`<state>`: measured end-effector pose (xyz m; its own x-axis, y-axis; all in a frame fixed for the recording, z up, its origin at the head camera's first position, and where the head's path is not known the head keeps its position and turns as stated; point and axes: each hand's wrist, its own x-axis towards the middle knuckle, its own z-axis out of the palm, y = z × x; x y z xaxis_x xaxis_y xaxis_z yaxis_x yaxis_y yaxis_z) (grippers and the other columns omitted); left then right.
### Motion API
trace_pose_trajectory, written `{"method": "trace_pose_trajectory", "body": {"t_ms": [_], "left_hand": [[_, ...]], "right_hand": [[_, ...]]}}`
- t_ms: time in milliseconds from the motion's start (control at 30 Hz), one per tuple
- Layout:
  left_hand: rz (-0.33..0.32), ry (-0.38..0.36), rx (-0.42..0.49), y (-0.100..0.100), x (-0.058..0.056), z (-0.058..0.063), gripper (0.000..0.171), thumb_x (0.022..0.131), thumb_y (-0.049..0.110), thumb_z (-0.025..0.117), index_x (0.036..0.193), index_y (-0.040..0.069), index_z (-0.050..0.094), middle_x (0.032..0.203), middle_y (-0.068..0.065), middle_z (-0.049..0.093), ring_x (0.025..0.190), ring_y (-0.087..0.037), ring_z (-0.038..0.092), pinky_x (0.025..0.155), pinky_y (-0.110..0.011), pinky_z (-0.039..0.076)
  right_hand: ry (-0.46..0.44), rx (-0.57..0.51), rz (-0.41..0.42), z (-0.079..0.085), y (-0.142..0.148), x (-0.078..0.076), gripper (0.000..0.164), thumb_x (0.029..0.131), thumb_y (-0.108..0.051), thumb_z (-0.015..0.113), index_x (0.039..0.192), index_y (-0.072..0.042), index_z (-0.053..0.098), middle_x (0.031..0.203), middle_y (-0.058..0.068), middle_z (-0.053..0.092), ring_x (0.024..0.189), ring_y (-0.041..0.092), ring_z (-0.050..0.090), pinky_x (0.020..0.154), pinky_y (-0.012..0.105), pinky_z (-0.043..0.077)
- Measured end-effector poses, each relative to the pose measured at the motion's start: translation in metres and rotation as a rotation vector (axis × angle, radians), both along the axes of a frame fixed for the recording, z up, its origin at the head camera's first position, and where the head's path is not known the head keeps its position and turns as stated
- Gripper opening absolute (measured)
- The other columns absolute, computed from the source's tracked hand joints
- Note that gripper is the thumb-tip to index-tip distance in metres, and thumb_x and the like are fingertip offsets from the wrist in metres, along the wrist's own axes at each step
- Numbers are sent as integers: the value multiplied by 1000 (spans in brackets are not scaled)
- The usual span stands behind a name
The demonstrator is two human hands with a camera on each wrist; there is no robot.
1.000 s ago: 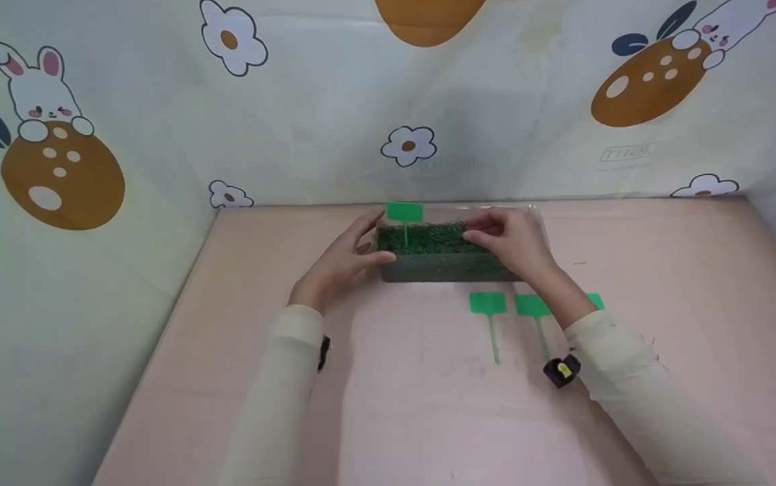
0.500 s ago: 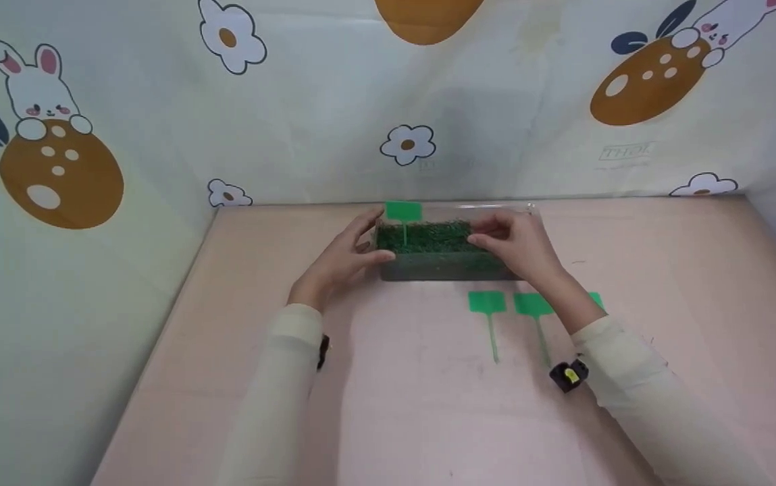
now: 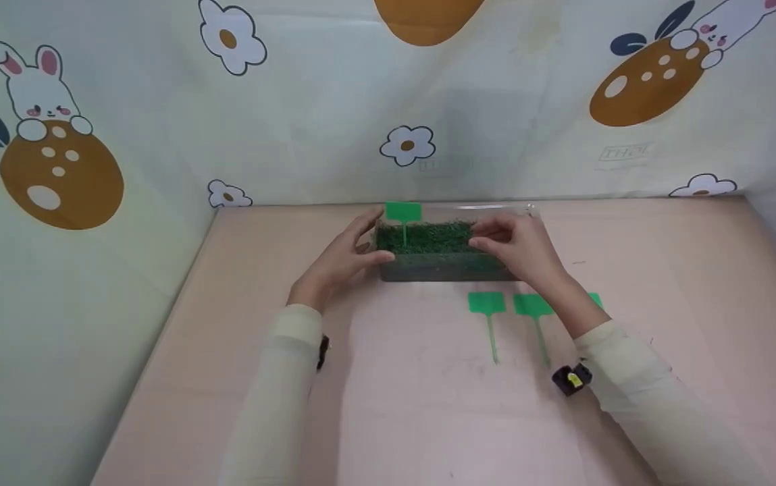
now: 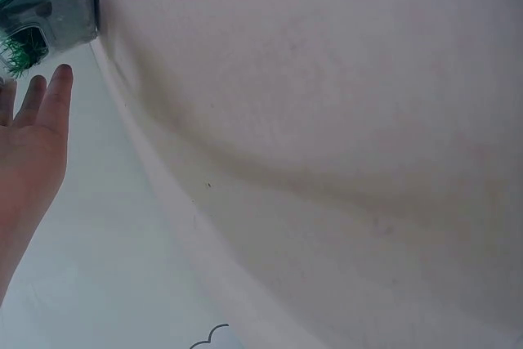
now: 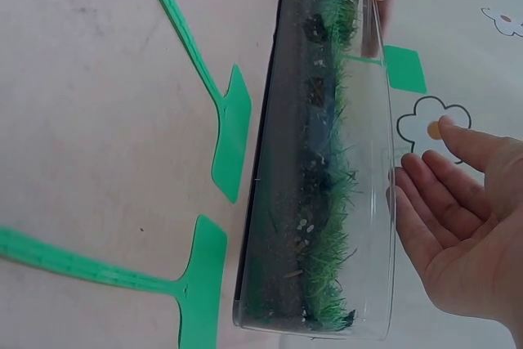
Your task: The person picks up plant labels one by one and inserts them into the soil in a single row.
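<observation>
A clear plastic planter box stands at the table's far edge, with dark soil and short green grass inside. One green T-shaped plant label stands upright in the grass near the left end. My left hand holds that end of the box, thumb on the front rim and fingers toward the back. The right hand hovers over the right part of the box. In the right wrist view its fingers are loosely bent beside the rim, with nothing between them.
In front of the box lie two green plant labels, one left of the other. Another label is partly hidden behind the right wrist. Behind the table rises a printed cloth backdrop.
My right hand has shifted slightly to the right above the grass. The left hand, the box and the standing label have stayed put.
</observation>
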<state>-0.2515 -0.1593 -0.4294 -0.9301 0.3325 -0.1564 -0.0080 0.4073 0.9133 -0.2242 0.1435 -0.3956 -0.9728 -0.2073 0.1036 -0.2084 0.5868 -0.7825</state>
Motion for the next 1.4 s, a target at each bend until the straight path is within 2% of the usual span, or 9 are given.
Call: {"method": "trace_pose_trajectory", "body": {"t_ms": [133, 233, 333, 467, 700, 867, 967, 1400], "left_hand": [[8, 11, -3, -2, -1, -3, 91, 88, 34, 77, 158, 40, 20, 168, 3, 14, 154, -30, 22, 125, -47, 28], [13, 22, -10, -2, 0, -3, 90, 87, 37, 77, 158, 40, 21, 168, 3, 16, 154, -28, 23, 124, -46, 29], [12, 33, -15, -2, 1, -2, 90, 87, 37, 77, 158, 38, 22, 168, 3, 17, 154, -28, 23, 124, -46, 30], [10, 39, -16, -2, 0, -3, 90, 87, 36, 77, 158, 38, 22, 168, 3, 17, 154, -28, 23, 123, -46, 31], [1, 52, -19, -2, 0, -3, 90, 88, 35, 77, 159, 36, 22, 168, 2, 18, 154, -29, 24, 123, -45, 31], [-16, 66, 0, -3, 1, -4, 90, 88, 32, 77, 159, 35, 22, 168, 1, 17, 153, -34, 23, 124, -45, 28], [-11, 71, -5, -3, 0, -4, 90, 88, 32, 77, 159, 35, 22, 168, 1, 18, 154, -33, 23, 124, -45, 29], [-8, 66, 15, -1, -2, -6, 91, 87, 30, 78, 159, 32, 23, 167, 2, 19, 155, -28, 21, 125, -42, 28]], "right_hand": [[2, 7, 3, 0, 1, 2, 29, 94, -21, 70, 117, -5, 71, 113, 12, 73, 102, 24, 71, 78, 23, 58], [1, 13, 2, 0, 2, 4, 29, 94, -22, 70, 118, -5, 71, 114, 11, 73, 103, 24, 70, 83, 34, 59], [-5, 15, 0, -1, 3, 6, 30, 94, -23, 70, 118, -6, 71, 115, 11, 72, 104, 24, 70, 86, 40, 59], [-11, 26, -3, -1, 3, 8, 30, 94, -25, 70, 118, -7, 71, 115, 10, 72, 104, 24, 70, 85, 39, 59], [-11, 26, -14, -1, 3, 11, 29, 94, -24, 70, 117, -8, 72, 113, 9, 73, 102, 22, 70, 78, 29, 58], [-15, 33, -11, -1, 2, 14, 29, 94, -23, 70, 117, -6, 71, 113, 10, 74, 103, 24, 71, 82, 36, 60], [-17, 34, -7, -1, 3, 16, 29, 94, -23, 70, 117, -6, 71, 113, 10, 74, 103, 24, 71, 83, 40, 60], [-9, 26, -4, 1, 6, 22, 29, 94, -23, 70, 117, -6, 71, 113, 9, 74, 104, 24, 71, 87, 40, 60]]}}
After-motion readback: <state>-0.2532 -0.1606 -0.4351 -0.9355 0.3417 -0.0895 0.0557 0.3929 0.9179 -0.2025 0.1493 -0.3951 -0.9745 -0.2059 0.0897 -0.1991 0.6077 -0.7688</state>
